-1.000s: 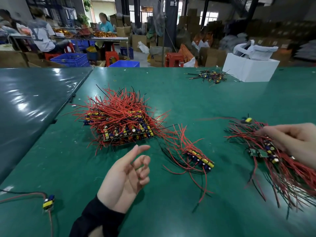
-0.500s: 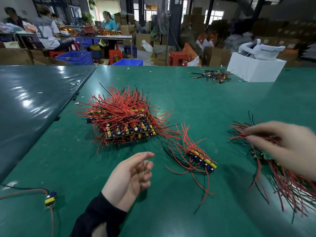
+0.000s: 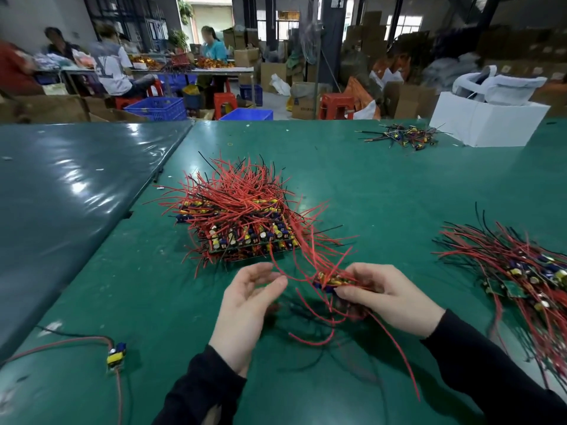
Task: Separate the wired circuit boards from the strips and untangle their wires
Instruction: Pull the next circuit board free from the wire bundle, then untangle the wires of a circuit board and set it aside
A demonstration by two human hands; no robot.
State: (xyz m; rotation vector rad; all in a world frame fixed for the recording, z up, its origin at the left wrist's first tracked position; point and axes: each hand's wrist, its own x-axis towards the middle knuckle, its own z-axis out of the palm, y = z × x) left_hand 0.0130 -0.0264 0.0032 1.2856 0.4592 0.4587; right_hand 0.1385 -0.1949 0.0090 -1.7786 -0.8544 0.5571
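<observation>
The right hand [image 3: 383,294] is gripping a small strip of wired boards [image 3: 333,279] just above the green table [image 3: 383,185], while the left hand [image 3: 250,297] is hovering beside it, fingers loosely parted and holding nothing. The main stacked pile of boards [image 3: 245,222] is lying just beyond, its red wires crossing toward the hands; a separated heap [image 3: 527,268] is sitting at right, a lone board [image 3: 116,355] at near left, a white box [image 3: 487,124] at the far edge.

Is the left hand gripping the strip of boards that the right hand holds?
No. The left hand hangs loosely open beside the strip of boards, which only the right hand grips.
</observation>
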